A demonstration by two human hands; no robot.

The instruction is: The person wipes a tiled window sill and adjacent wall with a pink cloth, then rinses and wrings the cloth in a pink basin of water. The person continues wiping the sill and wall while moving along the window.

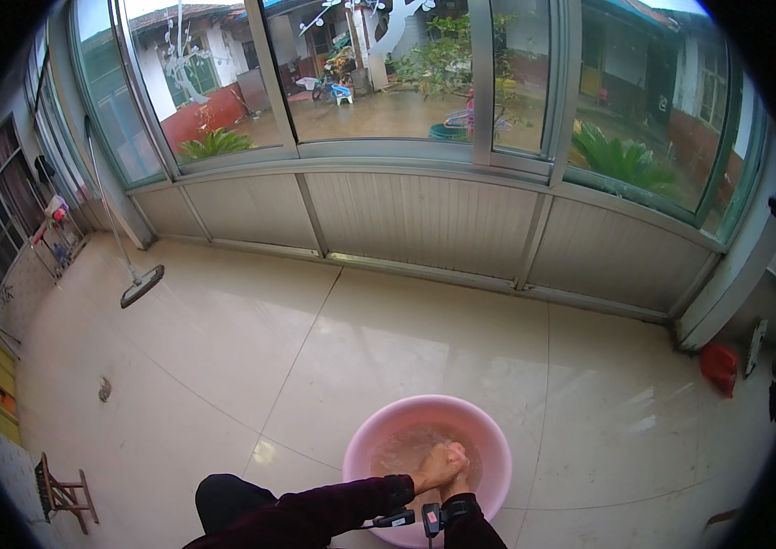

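A round pink plastic basin (pixel 359 439) stands on the tiled floor before me, with cloudy, rippling water (pixel 395 449) in it. Over the basin, near the water, my two hands are pressed together. My left hand (pixel 437 468) comes in from the left, its fingers curled against the right. Partly hidden beside it is my right hand (pixel 458 478), reaching up from the basin's near side. A pinkish patch shows at the fingertips; whether it is skin or a small held thing is unclear. Dark sleeves cover both forearms, and small black devices (pixel 432 519) sit by the wrists.
A long-handled floor brush (pixel 142 285) leans against the window frame at left. A small wooden stool (pixel 65 491) lies at lower left. At right, a red bag (pixel 719 369) sits by the post. A panelled wall with sliding windows (pixel 422 219) runs across the front.
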